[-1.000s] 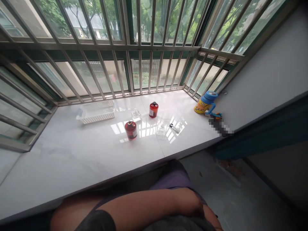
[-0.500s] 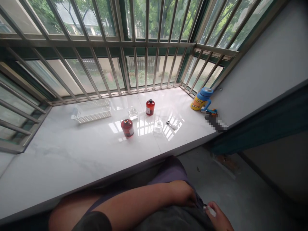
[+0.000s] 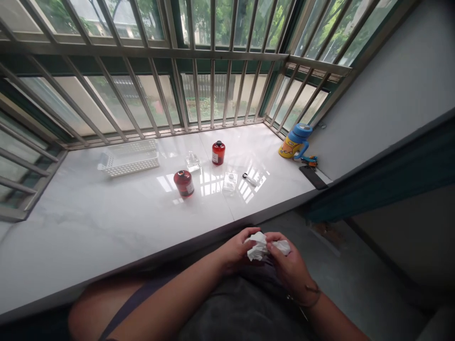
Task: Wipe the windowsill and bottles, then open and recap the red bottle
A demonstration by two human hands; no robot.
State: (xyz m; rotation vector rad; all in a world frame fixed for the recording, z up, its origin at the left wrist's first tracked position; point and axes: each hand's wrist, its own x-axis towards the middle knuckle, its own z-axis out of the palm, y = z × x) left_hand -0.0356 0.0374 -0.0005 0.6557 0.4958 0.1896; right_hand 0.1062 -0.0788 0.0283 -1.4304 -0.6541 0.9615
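Over my lap, in front of the sill's edge, both hands are together on a crumpled white tissue (image 3: 258, 246). My left hand (image 3: 237, 250) is closed on the tissue's left part. My right hand (image 3: 292, 266) pinches it from the right, with more white tissue showing between its fingers. Whether something is wrapped inside is hidden. Ahead on the sill stand a red bottle (image 3: 184, 184) without a visible tall cap and a second red bottle (image 3: 218, 154) with a black cap. Near them are two clear glass bottles, one at the back (image 3: 192, 163) and one closer (image 3: 230, 183).
A small clear tool with a black ring end (image 3: 250, 180) lies on the white sill (image 3: 117, 237). At the left is a white perforated basket (image 3: 133, 167). A blue-and-yellow cup (image 3: 292, 144) and a black phone (image 3: 313, 177) are at the right. Metal bars (image 3: 199, 54) line the window.
My left hand has come up from beside my lap, and my right hand has moved up and left to meet it. The tissue now shows between both hands. The view has shifted slightly.
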